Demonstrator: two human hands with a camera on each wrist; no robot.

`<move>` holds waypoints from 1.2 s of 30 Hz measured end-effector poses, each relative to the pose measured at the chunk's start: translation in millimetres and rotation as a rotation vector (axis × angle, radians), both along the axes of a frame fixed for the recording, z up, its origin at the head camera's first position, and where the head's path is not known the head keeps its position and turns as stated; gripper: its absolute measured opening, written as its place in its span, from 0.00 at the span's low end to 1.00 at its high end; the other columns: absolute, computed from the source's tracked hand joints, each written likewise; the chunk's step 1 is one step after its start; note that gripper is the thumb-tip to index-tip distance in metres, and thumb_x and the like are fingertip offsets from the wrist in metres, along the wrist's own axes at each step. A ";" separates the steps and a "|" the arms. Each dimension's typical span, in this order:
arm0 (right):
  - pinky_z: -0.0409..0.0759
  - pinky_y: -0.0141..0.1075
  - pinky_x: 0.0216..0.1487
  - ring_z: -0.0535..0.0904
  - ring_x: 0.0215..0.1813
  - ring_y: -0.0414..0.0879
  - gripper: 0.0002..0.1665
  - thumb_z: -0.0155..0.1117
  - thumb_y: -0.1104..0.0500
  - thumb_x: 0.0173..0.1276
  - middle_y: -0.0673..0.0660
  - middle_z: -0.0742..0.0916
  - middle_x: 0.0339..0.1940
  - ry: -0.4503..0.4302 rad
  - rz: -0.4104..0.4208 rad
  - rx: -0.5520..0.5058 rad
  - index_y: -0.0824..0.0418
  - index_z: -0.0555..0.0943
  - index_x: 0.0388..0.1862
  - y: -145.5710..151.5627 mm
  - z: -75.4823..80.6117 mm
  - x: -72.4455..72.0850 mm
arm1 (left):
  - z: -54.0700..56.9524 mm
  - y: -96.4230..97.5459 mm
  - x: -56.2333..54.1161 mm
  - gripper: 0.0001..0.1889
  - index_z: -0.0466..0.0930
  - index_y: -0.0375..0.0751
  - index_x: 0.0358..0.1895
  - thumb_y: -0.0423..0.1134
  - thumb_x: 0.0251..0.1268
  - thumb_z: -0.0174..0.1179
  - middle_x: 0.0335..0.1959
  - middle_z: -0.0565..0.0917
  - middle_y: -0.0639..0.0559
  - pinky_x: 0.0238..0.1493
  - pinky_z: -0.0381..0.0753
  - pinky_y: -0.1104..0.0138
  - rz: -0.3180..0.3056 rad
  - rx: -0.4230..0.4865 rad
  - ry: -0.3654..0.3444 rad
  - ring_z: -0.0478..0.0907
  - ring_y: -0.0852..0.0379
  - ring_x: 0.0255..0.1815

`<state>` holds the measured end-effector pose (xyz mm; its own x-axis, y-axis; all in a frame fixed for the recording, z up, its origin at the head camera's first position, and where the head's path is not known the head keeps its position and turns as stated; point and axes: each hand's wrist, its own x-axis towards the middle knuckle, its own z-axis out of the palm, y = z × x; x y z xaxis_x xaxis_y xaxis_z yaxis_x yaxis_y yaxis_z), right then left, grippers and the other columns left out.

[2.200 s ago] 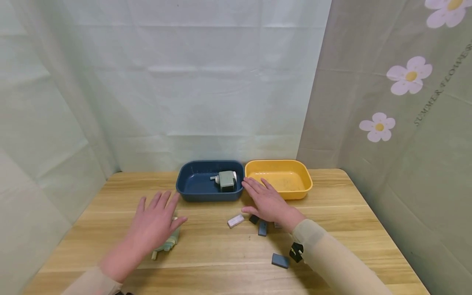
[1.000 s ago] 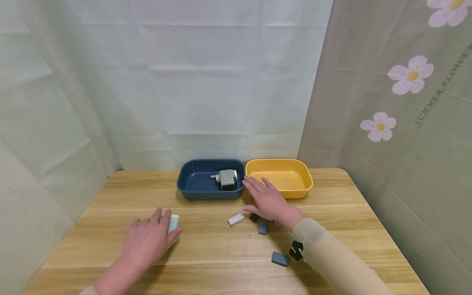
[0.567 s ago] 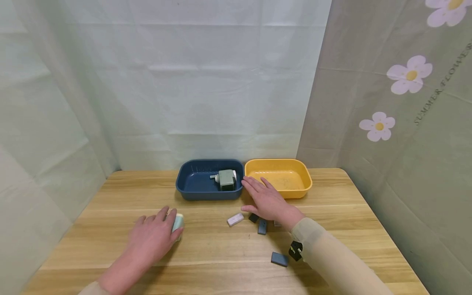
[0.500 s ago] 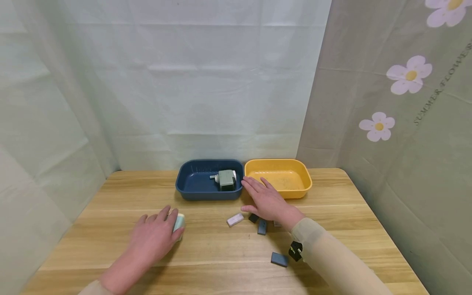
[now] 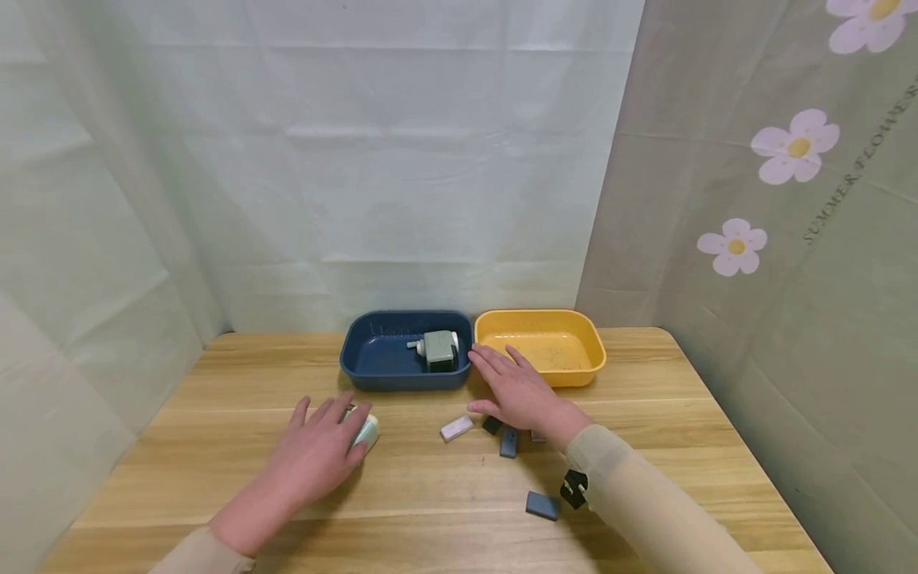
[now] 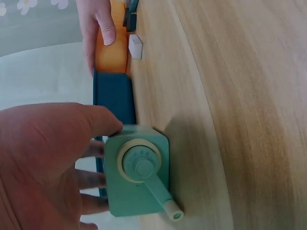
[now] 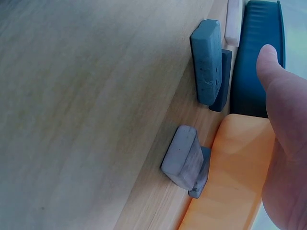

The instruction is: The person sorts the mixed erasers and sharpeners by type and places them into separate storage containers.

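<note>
My left hand [image 5: 314, 454] grips a pale green crank pencil sharpener [image 5: 367, 433] from above, on the left part of the table. In the left wrist view the sharpener's crank handle [image 6: 160, 194] points toward the camera, and the thumb and fingers lie round its body. My right hand [image 5: 516, 395] holds nothing; its fingers are stretched out at the front corner where the blue bin [image 5: 402, 382] meets the yellow bin [image 5: 590, 379]. Inside the blue bin lies another, grey-green sharpener [image 5: 439, 348].
Several small block-like erasers lie before the bins: a white eraser [image 5: 456, 429], a black one [image 5: 492, 425] and a blue one [image 5: 508, 442]. Another blue eraser [image 5: 543, 505] is nearer the front. A cloth wall [image 5: 402, 159] stands behind the table.
My left hand has come down onto the pencil sharpener, taken hold of it, and shifted it right and slightly toward the blue bin. My right hand has stayed in place.
</note>
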<state>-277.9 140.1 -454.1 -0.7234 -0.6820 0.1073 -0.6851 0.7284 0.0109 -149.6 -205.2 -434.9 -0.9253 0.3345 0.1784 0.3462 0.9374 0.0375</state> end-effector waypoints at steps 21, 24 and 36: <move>0.50 0.60 0.89 0.56 0.91 0.53 0.56 0.59 0.28 0.82 0.59 0.61 0.92 -0.014 -0.004 -0.010 0.60 0.56 0.93 -0.4 3.3 2.6 | -2.7 -2.2 0.8 0.44 0.75 0.45 0.81 0.57 0.66 0.80 0.60 0.84 0.34 0.73 0.58 0.20 0.113 0.058 0.046 0.81 0.29 0.63; 0.50 0.60 0.89 0.56 0.91 0.53 0.56 0.59 0.28 0.82 0.59 0.61 0.92 -0.017 -0.004 -0.016 0.60 0.56 0.93 -0.4 2.3 1.7 | -2.4 -2.5 0.5 0.43 0.75 0.45 0.81 0.54 0.66 0.81 0.64 0.84 0.37 0.71 0.59 0.18 0.066 0.046 0.053 0.79 0.27 0.67; 0.51 0.60 0.89 0.56 0.91 0.53 0.57 0.58 0.27 0.82 0.59 0.61 0.92 -0.009 0.005 -0.018 0.61 0.56 0.92 0.7 0.8 0.2 | -4.9 -3.5 -2.5 0.48 0.73 0.39 0.82 0.56 0.63 0.82 0.71 0.81 0.33 0.72 0.57 0.18 0.061 0.082 0.011 0.76 0.23 0.72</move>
<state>-277.8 140.7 -453.3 -0.7210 -0.6837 0.1128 -0.6888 0.7249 -0.0085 -152.1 -208.7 -439.8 -0.9414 0.2614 0.2133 0.2893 0.9507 0.1118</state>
